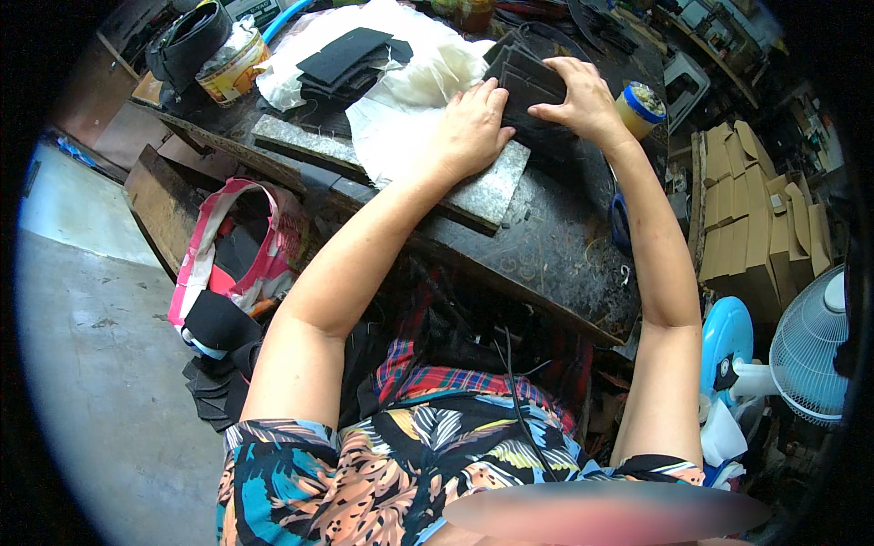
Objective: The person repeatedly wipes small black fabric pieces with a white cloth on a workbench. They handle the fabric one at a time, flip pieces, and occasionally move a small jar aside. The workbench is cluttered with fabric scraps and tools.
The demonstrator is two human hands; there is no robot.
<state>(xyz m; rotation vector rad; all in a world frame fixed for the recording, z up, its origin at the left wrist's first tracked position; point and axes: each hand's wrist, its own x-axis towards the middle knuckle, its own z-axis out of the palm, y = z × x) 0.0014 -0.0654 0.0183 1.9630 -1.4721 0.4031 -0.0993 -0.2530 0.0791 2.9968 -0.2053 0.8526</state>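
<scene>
My left hand (472, 129) lies with its fingers stretched out over the edge of a crumpled white cloth (391, 127), its fingertips next to a stack of black flat pieces (530, 80). Around the right side of that stack curve the thumb and fingers of my right hand (584, 102), gripping its edge. Another pile of black flat pieces (346, 56) rests on the cloth, farther left. Below my left hand, a grey slab (487, 193) runs along the dark worktable (546, 246). What the pieces are made of I cannot tell.
A jar with a blue rim (641, 107) stands beside my right wrist. A yellow tub (235, 73) is at the table's far left. A pink-and-white bag (273, 214) hangs open below the left edge. Cardboard boxes (742, 209) and a fan (810, 346) stand at right.
</scene>
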